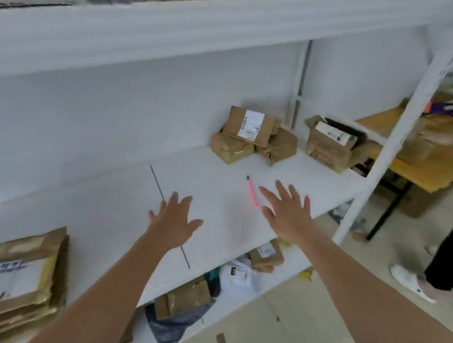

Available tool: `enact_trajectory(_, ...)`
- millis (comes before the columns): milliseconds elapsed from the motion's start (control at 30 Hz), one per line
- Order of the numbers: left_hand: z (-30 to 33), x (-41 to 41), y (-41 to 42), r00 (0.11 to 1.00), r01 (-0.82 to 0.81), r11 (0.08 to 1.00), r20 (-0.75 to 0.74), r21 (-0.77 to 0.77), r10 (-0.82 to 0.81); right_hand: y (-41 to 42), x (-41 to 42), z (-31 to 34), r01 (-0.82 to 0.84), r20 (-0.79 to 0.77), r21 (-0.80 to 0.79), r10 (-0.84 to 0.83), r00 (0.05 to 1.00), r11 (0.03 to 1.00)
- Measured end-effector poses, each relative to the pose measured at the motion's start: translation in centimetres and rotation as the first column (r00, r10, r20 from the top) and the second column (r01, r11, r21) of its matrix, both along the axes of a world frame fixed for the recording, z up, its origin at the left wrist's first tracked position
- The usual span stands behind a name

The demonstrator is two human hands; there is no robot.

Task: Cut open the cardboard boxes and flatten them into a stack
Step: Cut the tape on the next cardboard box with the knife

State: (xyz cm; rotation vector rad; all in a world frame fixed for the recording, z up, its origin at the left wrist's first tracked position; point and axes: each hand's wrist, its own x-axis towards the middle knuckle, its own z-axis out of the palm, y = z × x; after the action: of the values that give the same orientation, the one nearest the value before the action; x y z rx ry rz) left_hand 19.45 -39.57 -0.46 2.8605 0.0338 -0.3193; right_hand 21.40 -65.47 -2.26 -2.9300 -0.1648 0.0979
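Note:
Both my hands reach out over the white shelf, fingers spread and holding nothing. My left hand hovers over the shelf's middle. My right hand is just right of a pink cutter that lies on the shelf. Beyond it sit three small taped cardboard boxes in a heap, and an opened box to their right. A stack of flattened cardboard lies at the shelf's near left end.
A white upright post bounds the shelf on the right. Below the shelf lie parcels and bags. A wooden table with boxes stands beyond the post, and another person's leg and shoe are at the right.

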Motion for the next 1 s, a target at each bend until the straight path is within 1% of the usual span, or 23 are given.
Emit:
enact_trajectory(167,-1.0,4.9,-6.4,0.996,0.083,0.997,-0.018,0.002,-0.083,-4.8,4.1,-0.9,0.052,-0.035,0.092,-0.049,0.998,0.994)
enact_trajectory(400,-3.4,15.4,-9.9,0.990,0.134,0.991,-0.038,-0.007,-0.134,-7.7,11.7,-3.1,0.100,-0.070,0.194,-0.088,0.994,0.976)
enact_trajectory(500,-3.8,21.1,-11.7,0.991,0.137,0.991,0.003,-0.006,-0.137,-8.8,16.5,-3.1,0.117,-0.043,0.223,-0.111,0.993,0.968)
enact_trajectory(633,-4.5,28.3,-13.2,0.986,0.156,0.986,0.074,-0.051,-0.152,-9.8,23.3,-2.8,0.120,-0.001,0.296,-0.125,0.992,0.948)
enact_trajectory(700,-5.0,31.6,-13.2,0.979,0.148,0.986,0.150,-0.078,-0.135,-9.8,26.4,-2.4,0.110,0.038,0.348,-0.132,0.991,0.931)
enact_trajectory(833,-6.1,37.6,-13.4,0.976,0.083,0.992,0.209,-0.094,-0.062,-9.5,32.5,-3.0,0.070,0.138,0.377,-0.131,0.982,0.924)
enact_trajectory(900,-6.7,40.2,-13.2,0.973,0.074,0.989,0.227,-0.125,-0.044,-9.6,35.6,-3.8,0.071,0.108,0.442,-0.132,0.985,0.894)
enact_trajectory(933,-6.9,41.1,-13.3,0.971,0.081,0.987,0.235,-0.139,-0.046,-9.8,37.1,-4.4,0.084,0.094,0.498,-0.150,0.984,0.863)
enact_trajectory(967,-6.3,40.9,-14.0,0.969,0.086,0.987,0.241,-0.135,-0.052,-10.0,38.6,-4.8,0.106,0.074,0.574,-0.181,0.981,0.812)
enact_trajectory(1000,-5.7,40.6,-14.7,0.966,0.084,0.987,0.254,-0.134,-0.048,-10.2,39.9,-5.1,0.135,0.043,0.657,-0.215,0.976,0.742)
